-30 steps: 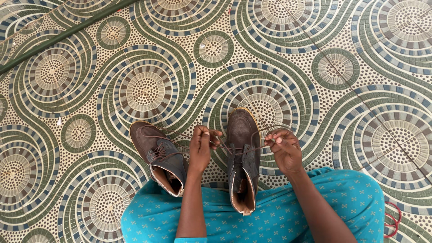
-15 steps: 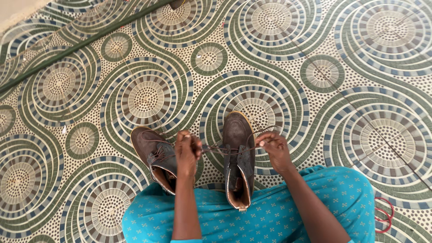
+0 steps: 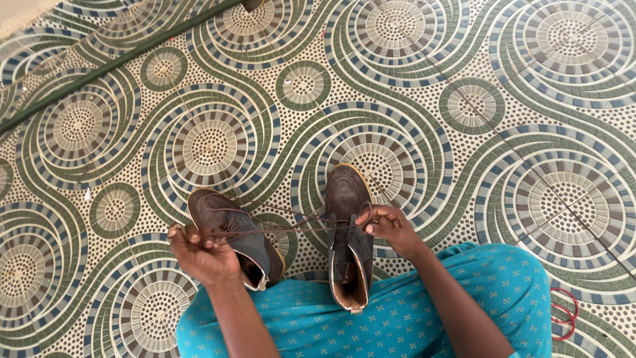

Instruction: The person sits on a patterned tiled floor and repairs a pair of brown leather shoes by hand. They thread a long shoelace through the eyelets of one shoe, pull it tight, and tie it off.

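Patterned tile floor (image 3: 464, 99) filled the view, green, blue and cream swirls; a dark green strip (image 3: 119, 63) ran across the upper left, both ends cut off. Turquoise dotted garment (image 3: 397, 318) covered the lap at the bottom edge, cropped by the frame. Two brown ankle shoes stood on the floor just ahead of the lap: right shoe (image 3: 349, 232) upright, toe pointing away, opening toward the person; left shoe (image 3: 232, 232) angled beside it, its heel partly hidden behind the left hand (image 3: 199, 255). That hand was closed, pinching one end of a brown lace (image 3: 285, 229) pulled taut across both shoes. Right hand (image 3: 391, 225) pinched the other end beside the right shoe. Which eyelet the lace passed through was hard to make out. Red loops (image 3: 563, 318) lay at far right, partly cut off.
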